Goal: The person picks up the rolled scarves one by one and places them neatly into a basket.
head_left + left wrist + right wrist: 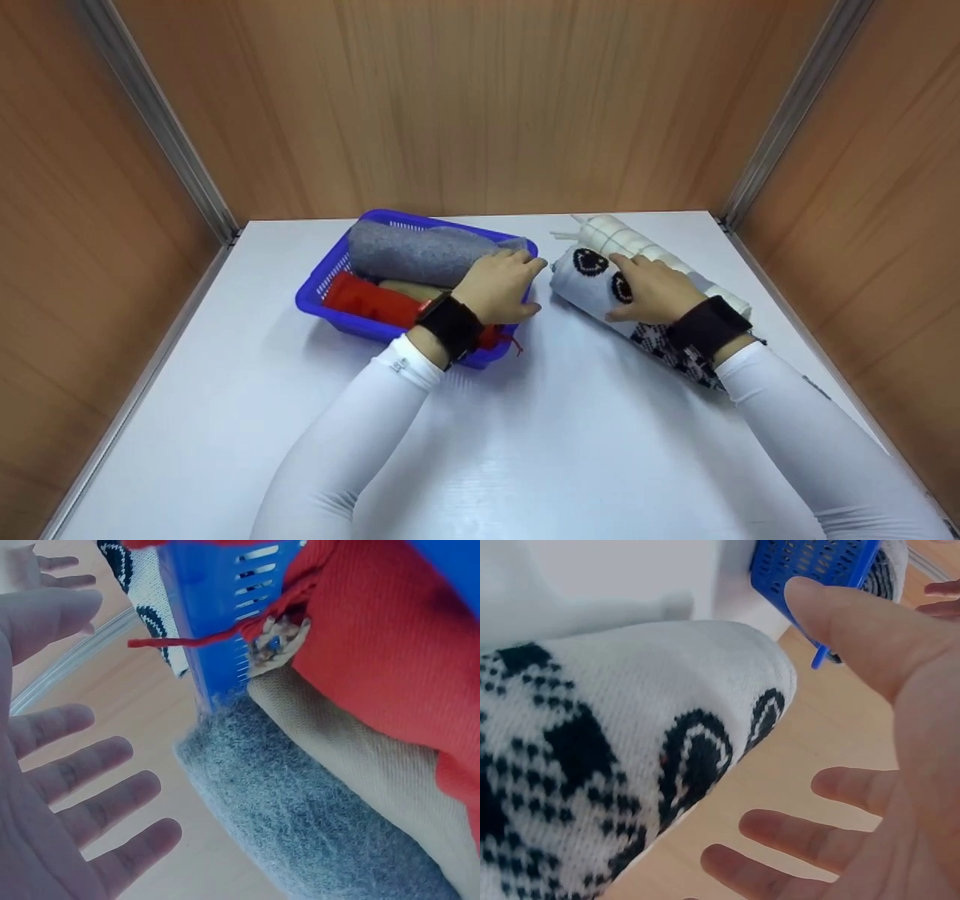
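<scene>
My left hand (pixel 499 288) is over the right end of a blue plastic basket (pixel 352 324), its fingers spread and holding nothing. In the basket lie a fuzzy grey rolled-up cloth (pixel 420 253), a beige knit roll (pixel 352 750) and a red fringed rolled scarf (pixel 367 298). My right hand (pixel 654 291) is over a white knit roll with black patterns (pixel 630 712); in the right wrist view its fingers are spread beside the roll. Behind that roll lies a cream checked roll (pixel 626 238) with loose fringe at its far end.
Everything rests on a white tabletop (pixel 480 457). Wood-grain panels (pixel 465 112) stand along the back and both sides, with grey metal strips (pixel 795 105) at the corners. The two knit rolls lie side by side at the right, slanting toward the right panel.
</scene>
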A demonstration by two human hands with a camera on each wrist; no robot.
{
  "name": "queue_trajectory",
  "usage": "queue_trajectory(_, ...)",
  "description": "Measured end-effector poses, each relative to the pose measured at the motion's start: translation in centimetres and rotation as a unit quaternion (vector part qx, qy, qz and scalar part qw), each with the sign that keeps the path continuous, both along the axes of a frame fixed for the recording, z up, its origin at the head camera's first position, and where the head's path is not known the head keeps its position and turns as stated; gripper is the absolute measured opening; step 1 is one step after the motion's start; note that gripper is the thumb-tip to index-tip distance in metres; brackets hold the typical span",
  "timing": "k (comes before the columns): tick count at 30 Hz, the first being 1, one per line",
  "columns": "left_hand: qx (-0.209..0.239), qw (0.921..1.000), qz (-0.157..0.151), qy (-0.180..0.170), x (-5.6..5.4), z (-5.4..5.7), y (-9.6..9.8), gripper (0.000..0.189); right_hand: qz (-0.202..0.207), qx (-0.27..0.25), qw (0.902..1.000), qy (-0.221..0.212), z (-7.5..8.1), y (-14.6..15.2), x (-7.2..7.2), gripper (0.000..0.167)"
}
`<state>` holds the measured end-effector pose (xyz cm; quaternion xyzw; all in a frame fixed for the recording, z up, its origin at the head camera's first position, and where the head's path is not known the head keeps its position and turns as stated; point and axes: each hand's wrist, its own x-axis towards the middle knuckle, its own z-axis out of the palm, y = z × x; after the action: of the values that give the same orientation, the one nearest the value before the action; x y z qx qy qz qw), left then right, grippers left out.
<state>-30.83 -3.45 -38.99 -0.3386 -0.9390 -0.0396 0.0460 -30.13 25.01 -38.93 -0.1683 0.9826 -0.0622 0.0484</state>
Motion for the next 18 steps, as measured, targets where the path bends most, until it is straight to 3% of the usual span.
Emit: queue_trajectory(18, -0.003, 1.0, -0.003, -0.002, 0.0, -0.1, 0.7, 0.071, -0.021, 0.027, 0.9977, -0.059, -0.6, 3.7, -0.2, 0.111)
